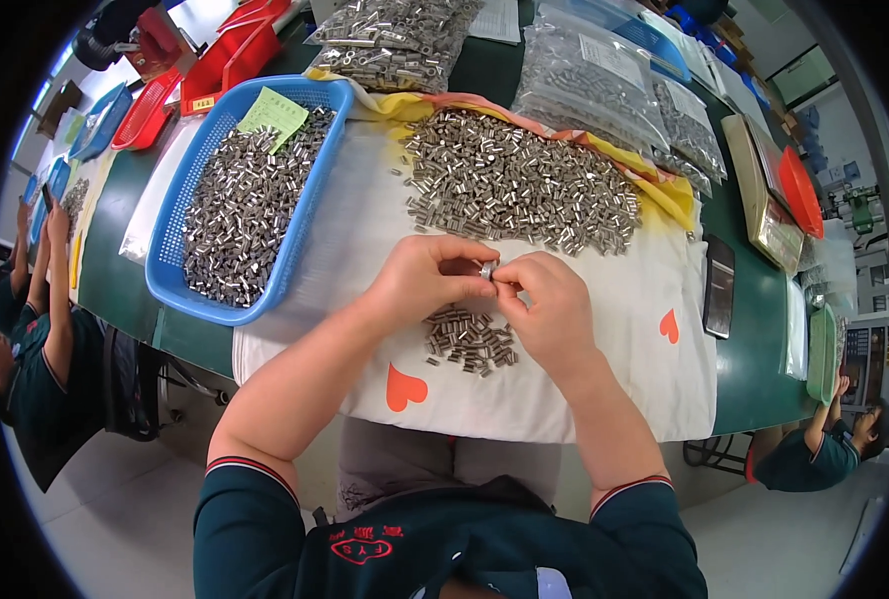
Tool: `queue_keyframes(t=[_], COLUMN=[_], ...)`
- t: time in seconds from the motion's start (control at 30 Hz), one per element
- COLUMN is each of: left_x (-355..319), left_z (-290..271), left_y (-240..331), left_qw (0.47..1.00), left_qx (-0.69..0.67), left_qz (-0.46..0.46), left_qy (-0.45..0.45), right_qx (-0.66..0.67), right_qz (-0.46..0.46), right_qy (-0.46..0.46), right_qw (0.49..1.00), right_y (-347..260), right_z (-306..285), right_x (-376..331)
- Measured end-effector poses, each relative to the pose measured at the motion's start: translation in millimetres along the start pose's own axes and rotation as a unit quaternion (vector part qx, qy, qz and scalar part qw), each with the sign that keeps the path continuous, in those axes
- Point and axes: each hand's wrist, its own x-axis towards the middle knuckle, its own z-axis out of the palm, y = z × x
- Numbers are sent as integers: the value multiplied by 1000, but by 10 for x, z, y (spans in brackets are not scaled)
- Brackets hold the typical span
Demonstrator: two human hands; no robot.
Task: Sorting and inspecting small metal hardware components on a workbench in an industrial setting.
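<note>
Between the fingertips of both hands is a small silver metal sleeve point(488, 269). My left hand point(426, 277) pinches it from the left, and my right hand point(549, 299) has thumb and finger closed at its right side. Just below the hands lies a small pile of metal sleeves point(469, 341) on a white cloth point(554, 399) printed with orange hearts. Beyond the hands spreads a large heap of similar sleeves point(524, 180). To the left stands a blue perforated basket point(299, 230) full of such sleeves, a green paper note point(275, 118) on top.
Clear bags of metal parts point(589, 80) lie at the back beside a yellow cloth edge point(669, 195). A dark phone point(719, 287) rests on the green table point(754, 369) at right. Red bins point(227, 68) stand back left. Other people sit at far left and far right.
</note>
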Motion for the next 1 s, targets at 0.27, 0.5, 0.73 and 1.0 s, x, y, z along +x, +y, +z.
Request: queue_keyframes(t=[0.27, 0.5, 0.73, 1.0], left_x=[-10, -19, -15, 44], left_z=[6, 36, 4, 5], left_y=[5, 40, 68, -32], left_qw=[998, 989, 993, 998], left_qx=[-51, 77, 46, -57], left_qz=[-20, 5, -9, 5], left_qy=[-31, -124, -108, -32], right_qx=[183, -5, -129, -39], right_qz=[182, 94, 29, 125], right_qy=[-116, 21, 18, -33], right_qw=[959, 995, 991, 991], right_y=[64, 336, 324, 235], right_z=[-165, 29, 165, 41], right_x=[72, 115, 137, 80])
